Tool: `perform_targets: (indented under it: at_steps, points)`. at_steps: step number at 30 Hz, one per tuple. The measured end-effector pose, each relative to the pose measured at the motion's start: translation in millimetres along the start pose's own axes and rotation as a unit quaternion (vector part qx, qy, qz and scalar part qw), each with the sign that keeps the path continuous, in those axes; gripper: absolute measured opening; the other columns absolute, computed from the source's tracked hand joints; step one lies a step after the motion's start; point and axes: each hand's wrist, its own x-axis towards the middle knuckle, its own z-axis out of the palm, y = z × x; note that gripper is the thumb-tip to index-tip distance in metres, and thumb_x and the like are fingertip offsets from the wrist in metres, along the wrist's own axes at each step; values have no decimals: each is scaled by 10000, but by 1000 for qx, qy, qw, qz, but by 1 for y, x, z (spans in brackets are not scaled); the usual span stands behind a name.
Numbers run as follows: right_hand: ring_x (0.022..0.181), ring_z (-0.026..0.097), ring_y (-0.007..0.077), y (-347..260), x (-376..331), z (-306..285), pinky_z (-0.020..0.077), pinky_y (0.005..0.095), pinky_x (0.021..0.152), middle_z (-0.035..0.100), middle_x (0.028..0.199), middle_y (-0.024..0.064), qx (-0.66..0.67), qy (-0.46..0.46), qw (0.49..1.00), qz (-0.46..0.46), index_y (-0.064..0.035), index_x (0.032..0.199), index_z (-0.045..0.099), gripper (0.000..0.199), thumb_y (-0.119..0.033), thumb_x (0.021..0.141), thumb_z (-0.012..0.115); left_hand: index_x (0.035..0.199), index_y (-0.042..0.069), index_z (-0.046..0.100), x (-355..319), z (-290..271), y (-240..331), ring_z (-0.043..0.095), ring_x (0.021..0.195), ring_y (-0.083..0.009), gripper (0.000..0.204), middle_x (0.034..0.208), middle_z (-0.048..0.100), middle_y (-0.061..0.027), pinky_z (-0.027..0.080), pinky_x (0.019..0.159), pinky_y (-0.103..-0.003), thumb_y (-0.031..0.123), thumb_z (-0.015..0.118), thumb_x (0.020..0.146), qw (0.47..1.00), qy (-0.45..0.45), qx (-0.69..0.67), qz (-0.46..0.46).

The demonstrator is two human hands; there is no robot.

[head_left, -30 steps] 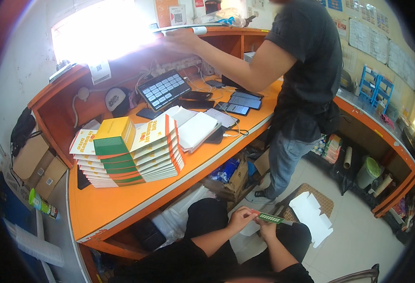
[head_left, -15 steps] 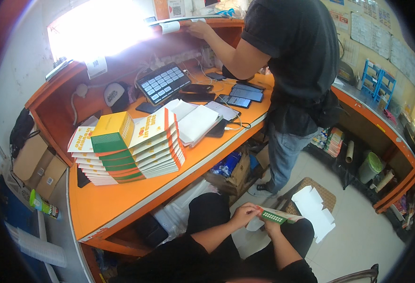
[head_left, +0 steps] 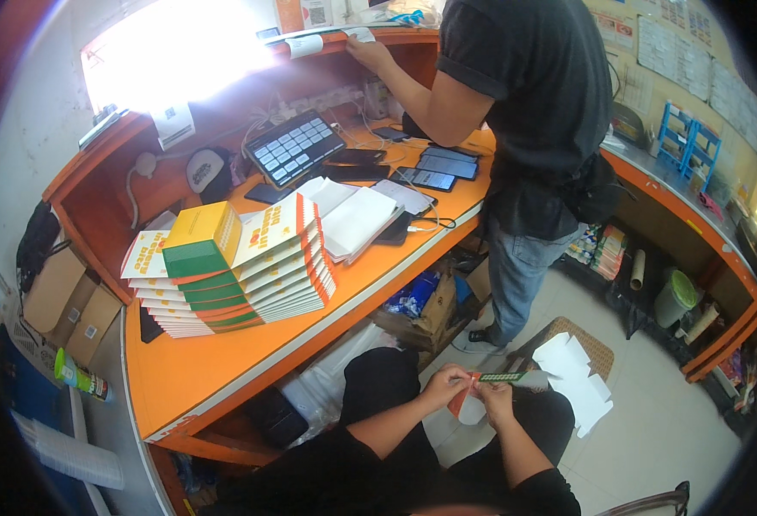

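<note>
Both hands (head_left: 444, 387) pinch what looks like a partly folded green-and-red carton (head_left: 503, 377).

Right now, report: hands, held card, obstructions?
Left hand and right hand pinching green-and-red card. Nothing visibly blocking them. Flat white cardboard close, right side.

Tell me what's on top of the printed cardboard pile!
A yellow-and-green box sits on the cardboard pile. It covers the middle of the top, so I can't see the part right underneath.
</note>
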Motion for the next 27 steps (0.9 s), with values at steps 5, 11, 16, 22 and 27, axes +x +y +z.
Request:
perform_targets:
  at_steps: [5,11,16,22,27]
  points:
    - [764,608,123,-2,-4,-1,483,265,717,668,898,45,-158,-51,985,54,9,949,670,180,-154,873,685,1219,40,610,-3,2,10,556,1128,-176,329,1213,590,-108,443,953,-287,93,614,894,995,29,-70,-62]
    - [911,581,143,12,-1,-5,450,279,812,635,1000,60,-125,-94,988,-17,5,1061,618,273,-134,843,705,1220,49,621,-5,-3,26,590,1100,-171,310,1199,642,-82,443,958,-288,35,540,922,998,17,-28,-57]
    - [1024,572,214,19,22,-24,432,321,906,571,1111,127,-314,177,913,-190,26,1197,523,438,-139,830,697,1144,23,647,2,-9,29,597,1067,-159,244,1104,670,-68,463,924,-290,72,520,940,990,70,-96,-75]
    - [970,637,304,-1,28,-41,483,379,840,662,1033,190,-249,94,954,139,40,1243,541,497,-257,862,654,1211,12,561,3,-8,17,605,958,-148,310,1115,617,-86,494,863,-288,174,562,947,948,83,-257,-167]
    - [1089,592,364,-10,14,-26,456,386,930,612,1156,217,-372,177,903,-122,16,1255,536,417,-82,851,571,1170,13,513,4,-4,-14,624,929,-193,358,1115,588,-140,545,770,-345,262,611,932,941,193,35,-276]
